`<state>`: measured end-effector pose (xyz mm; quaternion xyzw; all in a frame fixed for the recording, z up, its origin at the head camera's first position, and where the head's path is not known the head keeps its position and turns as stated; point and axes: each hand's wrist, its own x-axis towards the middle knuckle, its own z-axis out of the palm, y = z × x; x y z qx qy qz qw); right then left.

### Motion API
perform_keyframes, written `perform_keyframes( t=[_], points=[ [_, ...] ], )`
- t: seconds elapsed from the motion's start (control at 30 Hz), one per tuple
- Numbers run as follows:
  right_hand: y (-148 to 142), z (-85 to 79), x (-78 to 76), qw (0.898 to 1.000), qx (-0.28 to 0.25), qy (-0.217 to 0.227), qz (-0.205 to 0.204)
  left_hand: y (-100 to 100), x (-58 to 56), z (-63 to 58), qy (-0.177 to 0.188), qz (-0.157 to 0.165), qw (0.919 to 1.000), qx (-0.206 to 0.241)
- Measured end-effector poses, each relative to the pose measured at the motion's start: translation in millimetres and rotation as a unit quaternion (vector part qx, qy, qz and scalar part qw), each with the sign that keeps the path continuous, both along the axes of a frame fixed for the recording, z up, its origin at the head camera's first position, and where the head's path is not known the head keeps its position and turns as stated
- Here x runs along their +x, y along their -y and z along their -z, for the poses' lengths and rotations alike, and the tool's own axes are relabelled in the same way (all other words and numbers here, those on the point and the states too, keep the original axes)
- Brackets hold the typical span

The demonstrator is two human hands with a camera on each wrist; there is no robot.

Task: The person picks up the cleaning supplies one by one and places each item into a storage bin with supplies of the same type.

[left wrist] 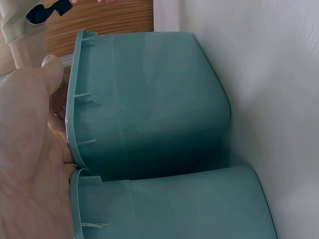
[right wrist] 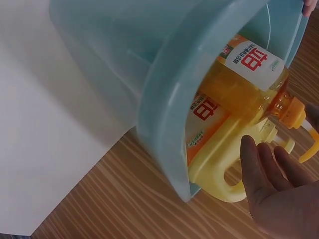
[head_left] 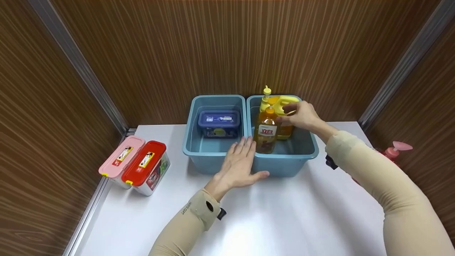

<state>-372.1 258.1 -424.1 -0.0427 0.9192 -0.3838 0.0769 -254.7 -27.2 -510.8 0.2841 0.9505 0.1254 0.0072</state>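
Observation:
My left hand (head_left: 239, 165) lies flat, fingers straight, across the front rims where two blue-green plastic bins meet. An amber pump bottle of liquid with a white label (head_left: 266, 137) stands in the right bin (head_left: 280, 165). Behind it is a jug with a pale yellow handle (right wrist: 214, 174). Over this bin my right hand (head_left: 302, 115) reaches in from the right, fingers loosely bent and holding nothing. Its fingertips are close by the jug's handle, and its thumb is near the amber bottle's neck. The left bin (head_left: 209, 163) holds a box with a purple-blue lid (head_left: 219, 119).
On the white table (head_left: 284, 220), a pink-lidded tub (head_left: 122, 156) and a red-lidded tub (head_left: 147, 167) stand at the left. A red pump bottle (head_left: 392, 153) is partly hidden behind my right sleeve. Wood-grain panels (head_left: 220, 46) enclose the back and sides, close behind the bins.

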Motion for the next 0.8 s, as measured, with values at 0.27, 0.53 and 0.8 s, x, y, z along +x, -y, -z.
perform_keyframes(
  t=[0.27,0.53,0.8],
  points=[
    [-5,-8.7,7.9,1.000,0.016,-0.007,-0.006,0,-1.8,1.0,-0.001,-0.003,1.0000,0.001],
    [-16,-17.2,13.6,0.999,0.033,-0.023,-0.014,-1,-0.4,0.2,0.000,-0.005,1.0000,-0.002],
    [-31,-21.9,22.6,0.999,0.031,-0.033,-0.016,-1,0.1,-0.4,0.000,-0.003,1.0000,-0.002]
  ],
)
